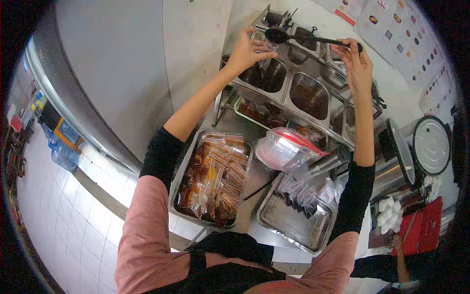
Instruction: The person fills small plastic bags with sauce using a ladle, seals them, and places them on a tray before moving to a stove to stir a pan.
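In my right hand is the handle end of a black ladle, held level over the metal food pans. The ladle's bowl, with something dark in it, is beside my left hand. Between the fingers of that hand is a small clear plastic bag, partly hidden by them. Below my hands, a metal pan holds dark brown sauce. A deep tray nearer my body is filled with sealed clear sachets of orange-brown sauce.
A shallow metal tray holds small packets of dark contents. Behind it lie a bag with a red zip edge and a dark cylinder. Large pots with lids stand at right. Another person's arm shows at lower right, near a red box.
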Available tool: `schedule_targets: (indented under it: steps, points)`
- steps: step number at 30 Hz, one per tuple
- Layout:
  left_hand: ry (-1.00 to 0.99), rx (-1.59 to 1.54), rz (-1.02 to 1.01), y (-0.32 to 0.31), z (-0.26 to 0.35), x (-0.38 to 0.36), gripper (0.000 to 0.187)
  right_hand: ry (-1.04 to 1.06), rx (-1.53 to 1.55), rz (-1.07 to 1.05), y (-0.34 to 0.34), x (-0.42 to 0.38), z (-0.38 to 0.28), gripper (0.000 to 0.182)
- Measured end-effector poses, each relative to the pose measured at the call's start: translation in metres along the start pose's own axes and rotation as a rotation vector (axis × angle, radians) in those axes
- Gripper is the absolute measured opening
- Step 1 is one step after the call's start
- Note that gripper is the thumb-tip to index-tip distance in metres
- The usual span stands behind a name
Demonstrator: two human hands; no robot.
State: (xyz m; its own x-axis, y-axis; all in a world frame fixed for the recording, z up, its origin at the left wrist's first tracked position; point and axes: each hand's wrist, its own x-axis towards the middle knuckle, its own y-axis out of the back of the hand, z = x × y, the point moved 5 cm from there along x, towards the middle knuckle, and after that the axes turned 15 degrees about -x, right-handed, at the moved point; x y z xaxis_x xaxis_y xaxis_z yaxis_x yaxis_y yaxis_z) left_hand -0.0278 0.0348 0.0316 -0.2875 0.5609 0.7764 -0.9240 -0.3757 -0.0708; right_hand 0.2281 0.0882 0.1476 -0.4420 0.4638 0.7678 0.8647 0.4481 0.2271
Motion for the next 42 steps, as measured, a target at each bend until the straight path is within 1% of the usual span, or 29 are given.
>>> schedule_targets:
  steps: [2, 5, 8, 11, 15, 18, 20, 24, 26, 29, 32, 35, 41, 42]
  points:
    - [-0.018, 0.008, 0.007, -0.001, 0.003, -0.002, 0.093, 0.003, -0.005, 0.010, 0.001, -0.001, 0.000, 0.026]
    - [0.006, -0.033, -0.005, 0.001, -0.014, 0.000, 0.093, -0.010, -0.012, 0.022, 0.001, -0.002, -0.001, 0.026]
    - [0.031, -0.047, 0.000, 0.000, -0.007, -0.001, 0.092, -0.004, -0.007, 0.031, 0.000, -0.003, -0.002, 0.026]
    - [0.039, -0.064, -0.007, 0.000, -0.014, 0.000, 0.091, -0.015, 0.001, 0.045, 0.001, -0.003, -0.001, 0.027]
    - [0.058, -0.049, 0.003, -0.001, -0.003, -0.003, 0.091, -0.021, 0.017, 0.058, 0.001, -0.004, 0.003, 0.027]
    - [0.084, -0.029, -0.003, -0.001, 0.000, -0.006, 0.091, -0.030, 0.026, 0.066, 0.002, -0.005, 0.003, 0.026]
    - [0.156, -0.029, -0.013, 0.000, -0.001, -0.008, 0.088, -0.028, 0.038, 0.067, 0.002, -0.006, 0.004, 0.026]
    - [0.179, 0.006, -0.011, 0.001, -0.002, -0.009, 0.090, -0.028, 0.049, 0.064, 0.002, -0.007, 0.005, 0.025]
    - [0.170, -0.055, -0.004, 0.000, -0.002, -0.009, 0.092, -0.026, 0.051, 0.056, 0.001, -0.008, 0.006, 0.025]
    - [0.149, -0.003, -0.026, -0.001, 0.001, -0.009, 0.094, -0.030, 0.045, 0.058, 0.002, -0.007, 0.009, 0.025]
    - [0.112, -0.026, -0.002, 0.001, -0.006, -0.007, 0.094, -0.036, 0.051, 0.061, 0.003, -0.006, 0.012, 0.024]
    - [0.135, -0.023, -0.011, -0.001, -0.002, -0.007, 0.092, -0.045, 0.084, 0.054, 0.004, -0.007, 0.014, 0.023]
    - [0.134, -0.009, -0.042, 0.001, -0.009, -0.006, 0.092, -0.067, 0.036, 0.079, 0.004, -0.012, 0.013, 0.024]
    - [0.136, -0.009, -0.043, 0.001, -0.009, -0.006, 0.092, -0.039, 0.044, 0.065, 0.004, -0.011, 0.012, 0.025]
